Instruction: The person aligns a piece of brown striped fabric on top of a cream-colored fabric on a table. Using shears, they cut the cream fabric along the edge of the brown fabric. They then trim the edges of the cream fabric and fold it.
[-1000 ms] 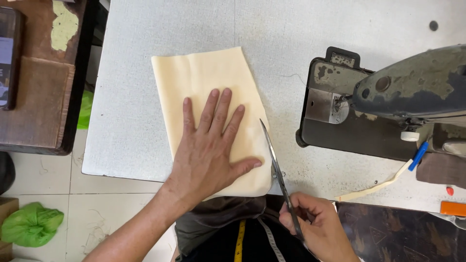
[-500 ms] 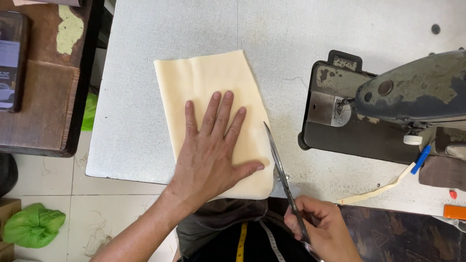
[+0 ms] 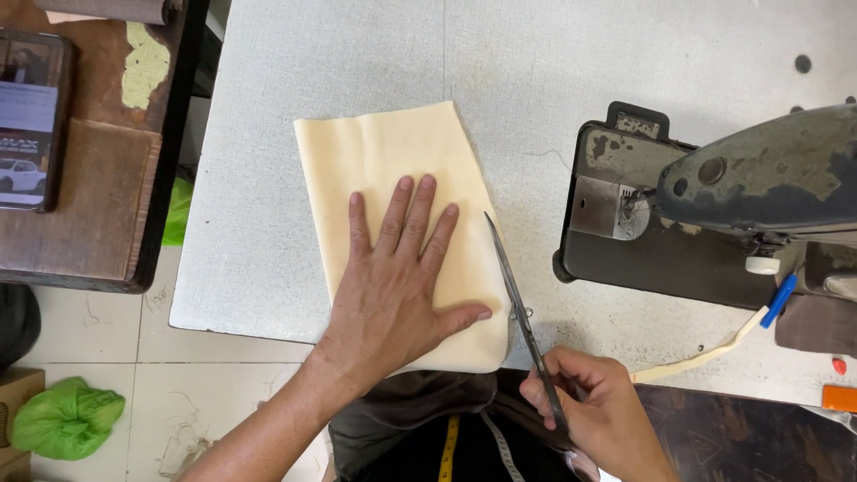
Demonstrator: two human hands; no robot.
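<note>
Cream fabric piece (image 3: 402,170), rectangular and flat, lying on the grey tabletop (image 3: 268,223) with its near end overhanging the front edge. Dark-bladed scissors (image 3: 518,299), blades closed or nearly so, lie along its right edge, tip pointing away.

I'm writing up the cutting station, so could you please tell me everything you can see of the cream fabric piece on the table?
The cream fabric piece is a pale yellow, roughly rectangular sheet, soft-looking with faint lengthwise creases. It lies flat on the grey table, its near edge reaching the table's front edge. The left hand presses flat on its lower half, fingers spread. The scissors, held in the right hand, lie along its right edge, tip pointing away from the person.
</note>
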